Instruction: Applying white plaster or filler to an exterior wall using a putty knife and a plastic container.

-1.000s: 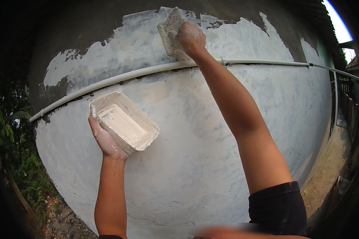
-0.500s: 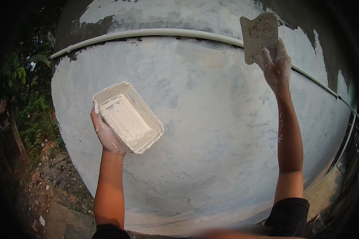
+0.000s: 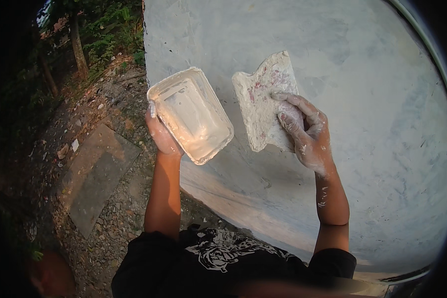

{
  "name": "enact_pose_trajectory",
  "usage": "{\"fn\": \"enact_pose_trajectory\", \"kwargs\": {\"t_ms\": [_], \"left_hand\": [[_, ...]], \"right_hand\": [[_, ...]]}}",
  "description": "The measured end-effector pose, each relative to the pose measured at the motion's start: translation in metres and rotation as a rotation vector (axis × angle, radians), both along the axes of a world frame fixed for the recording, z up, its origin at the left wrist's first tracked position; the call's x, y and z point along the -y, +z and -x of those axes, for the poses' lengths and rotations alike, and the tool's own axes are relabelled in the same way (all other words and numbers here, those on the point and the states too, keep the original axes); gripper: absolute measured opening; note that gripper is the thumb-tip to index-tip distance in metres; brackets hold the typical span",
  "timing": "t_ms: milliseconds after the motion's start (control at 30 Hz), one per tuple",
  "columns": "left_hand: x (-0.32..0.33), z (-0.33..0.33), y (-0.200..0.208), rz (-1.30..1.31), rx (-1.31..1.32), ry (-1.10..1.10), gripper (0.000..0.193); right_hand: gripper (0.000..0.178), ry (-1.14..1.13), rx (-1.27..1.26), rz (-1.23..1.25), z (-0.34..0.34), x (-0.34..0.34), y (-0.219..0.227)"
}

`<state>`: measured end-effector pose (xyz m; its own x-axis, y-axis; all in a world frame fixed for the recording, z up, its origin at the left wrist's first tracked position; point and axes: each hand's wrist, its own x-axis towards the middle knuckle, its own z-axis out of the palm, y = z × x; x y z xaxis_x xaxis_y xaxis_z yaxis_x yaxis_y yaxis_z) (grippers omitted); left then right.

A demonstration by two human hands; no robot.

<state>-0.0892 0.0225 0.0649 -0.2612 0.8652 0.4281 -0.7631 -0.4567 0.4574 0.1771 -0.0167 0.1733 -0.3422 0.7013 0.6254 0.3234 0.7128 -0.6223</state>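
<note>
My left hand point(image 3: 162, 133) is closed around the lower left side of a rectangular plastic tub point(image 3: 222, 121). Creamy white filler paste point(image 3: 186, 107) coats its inside and rim, and the tub tilts so its opening shows. To the right of it, my right hand point(image 3: 308, 131) grips a flat putty knife point(image 3: 265, 97), thumb and fingers pinching its near right side. The blade is crusted with dried paste and reddish spots, and its left edge is wavy. A small gap separates blade and tub. White smears cover both hands and the right forearm.
A pale, skim-coated wall point(image 3: 377, 124) fills the right side, with a pipe point(image 3: 424, 39) along its upper right. Rubble ground point(image 3: 109, 218) and a flat slab point(image 3: 102, 174) lie at lower left. Trees and plants point(image 3: 109, 42) stand at the upper left.
My right hand has come down and left from the pipe, bringing the putty knife close to the tub. The view has swung down and left, showing more ground.
</note>
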Motion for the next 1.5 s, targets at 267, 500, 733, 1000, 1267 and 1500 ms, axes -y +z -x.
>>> {"fn": "enact_pose_trajectory", "kwargs": {"t_ms": [267,500,733,1000,1267,1500], "left_hand": [[0.032,0.035,-0.033,0.040,0.133,0.073,0.069],[0.046,0.059,-0.053,-0.079,0.101,0.122,0.068],[0.065,0.064,-0.056,-0.209,0.133,0.061,0.069],[0.066,0.053,-0.046,0.098,-0.027,0.384,0.068],[0.061,0.050,-0.047,0.068,0.004,0.343,0.069],[0.066,0.042,-0.049,0.012,0.002,0.282,0.070]], "right_hand": [[0.089,0.573,-0.110,0.577,0.034,-0.037,-0.016],[0.103,0.847,-0.104,0.680,0.054,-0.056,-0.004],[0.109,0.863,-0.013,0.642,0.070,-0.051,-0.008],[0.074,0.626,0.113,0.443,0.062,-0.079,-0.024],[0.026,0.366,0.236,0.287,0.069,-0.068,-0.030],[0.026,0.177,0.396,0.444,0.074,-0.060,-0.025]]}}
